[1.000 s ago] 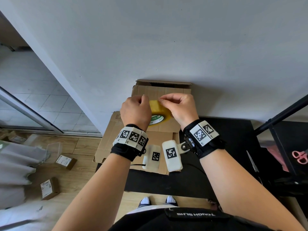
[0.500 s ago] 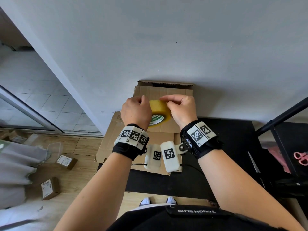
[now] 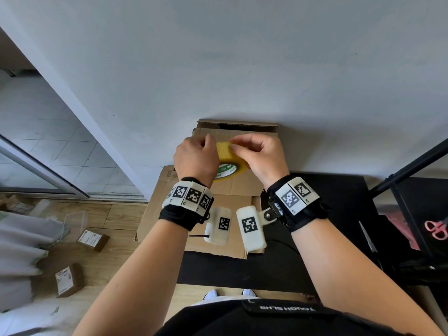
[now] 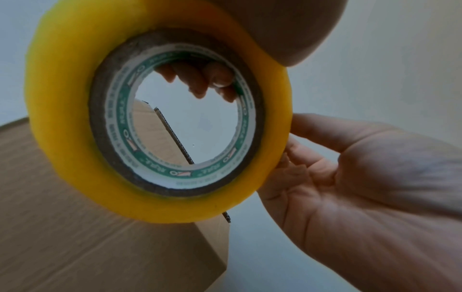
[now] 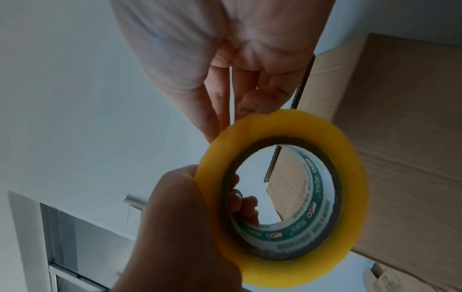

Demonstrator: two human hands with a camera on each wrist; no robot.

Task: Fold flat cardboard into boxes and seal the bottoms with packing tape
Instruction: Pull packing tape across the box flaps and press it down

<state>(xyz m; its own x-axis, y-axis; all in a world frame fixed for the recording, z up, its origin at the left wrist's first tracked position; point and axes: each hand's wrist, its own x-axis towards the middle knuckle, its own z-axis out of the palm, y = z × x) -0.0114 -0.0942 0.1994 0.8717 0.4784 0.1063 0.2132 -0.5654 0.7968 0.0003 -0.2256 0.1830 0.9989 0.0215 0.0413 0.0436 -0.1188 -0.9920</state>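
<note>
Hands up mid-frame: my left hand (image 3: 196, 159) grips the tape roll (image 3: 229, 163), fingers through its core; right hand (image 3: 258, 158) pinches at its top rim. Box (image 3: 242, 132) sits just behind, toward frame top.

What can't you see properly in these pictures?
- Loose end of the tape roll: head view, hidden by the left hand and right hand.
- Printing on the roll's core: both wrist views, too blurred to read.
- Box bottom seam: head view, hidden behind hands.
</note>
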